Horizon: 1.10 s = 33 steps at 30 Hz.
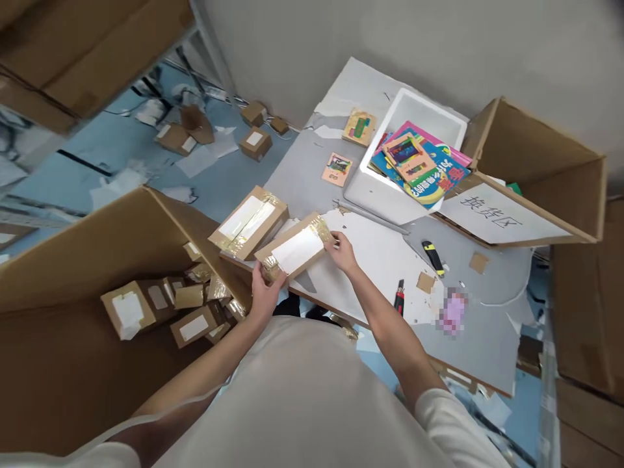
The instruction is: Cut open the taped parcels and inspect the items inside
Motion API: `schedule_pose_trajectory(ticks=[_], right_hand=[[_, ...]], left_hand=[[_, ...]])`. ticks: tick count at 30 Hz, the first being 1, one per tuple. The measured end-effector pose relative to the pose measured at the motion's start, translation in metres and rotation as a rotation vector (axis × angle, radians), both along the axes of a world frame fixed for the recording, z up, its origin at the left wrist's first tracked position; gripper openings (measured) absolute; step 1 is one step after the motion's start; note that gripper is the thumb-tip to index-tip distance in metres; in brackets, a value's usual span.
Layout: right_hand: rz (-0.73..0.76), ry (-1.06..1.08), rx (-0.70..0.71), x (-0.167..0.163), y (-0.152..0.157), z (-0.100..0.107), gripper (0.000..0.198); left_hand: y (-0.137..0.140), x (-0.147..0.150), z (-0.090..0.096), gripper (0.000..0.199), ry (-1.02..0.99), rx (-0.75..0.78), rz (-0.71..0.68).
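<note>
Between my two hands is a small taped cardboard box (297, 250) with a blank white label on top. My left hand (267, 289) grips its near left end, and my right hand (342, 252) is closed on its right end. Just left of it, a second taped cardboard box (251, 221) with a white label rests on the table's left edge. The held box overlaps that one in view; whether they touch I cannot tell.
A large open carton (160, 214) holding several small boxes stands at left. On the table (361, 286) are a red utility knife (400, 299), a yellow-black cutter (433, 257), a white foam tray (414, 107), booklets (433, 175) and an open cardboard box (541, 149) with a handwritten sign.
</note>
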State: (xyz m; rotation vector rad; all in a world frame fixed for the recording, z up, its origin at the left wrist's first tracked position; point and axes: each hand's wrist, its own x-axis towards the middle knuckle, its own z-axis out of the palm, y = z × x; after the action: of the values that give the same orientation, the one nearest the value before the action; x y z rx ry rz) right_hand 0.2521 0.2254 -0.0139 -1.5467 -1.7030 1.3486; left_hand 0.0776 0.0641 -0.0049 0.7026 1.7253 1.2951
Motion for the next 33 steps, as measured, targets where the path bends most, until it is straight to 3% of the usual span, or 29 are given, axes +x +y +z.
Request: schedule_pose_trajectory(ticks=[3,6,9,12,15,20,28,33], right_hand=[[-0.252,0.051,0.032,0.051,-0.047,0.013,0.037],[-0.491,0.004,0.017,0.089,-0.097,0.021,0.042],[-0.67,-0.001,-0.009,0.11,-0.135,0.016,0.048],[-0.739,0.039,-0.039,0.124,-0.155,0.001,0.054],[-0.718,0.064,-0.048,0.136,-0.161,-0.013,0.059],[-0.624,0.115,-0.085,0.154,-0.154,-0.024,0.069],[-0.381,0.081,-0.129,0.177,-0.141,-0.041,0.09],[-0.343,0.143,-0.179,0.178,-0.133,-0.053,0.086]], left_hand=[[0.017,0.01,0.011,0.082,-0.014,-0.043,-0.06],[0.046,0.025,0.01,0.081,-0.045,-0.069,-0.281],[0.072,0.043,-0.003,0.084,-0.055,-0.07,-0.505],[0.087,0.06,-0.022,0.095,0.004,-0.054,-0.707],[0.09,0.068,-0.038,0.11,0.156,-0.031,-0.813],[0.079,0.061,-0.055,0.12,0.246,0.003,-0.836],[0.074,0.051,-0.06,0.098,0.281,-0.035,-0.905],[0.075,0.056,-0.071,0.083,0.29,-0.076,-0.86]])
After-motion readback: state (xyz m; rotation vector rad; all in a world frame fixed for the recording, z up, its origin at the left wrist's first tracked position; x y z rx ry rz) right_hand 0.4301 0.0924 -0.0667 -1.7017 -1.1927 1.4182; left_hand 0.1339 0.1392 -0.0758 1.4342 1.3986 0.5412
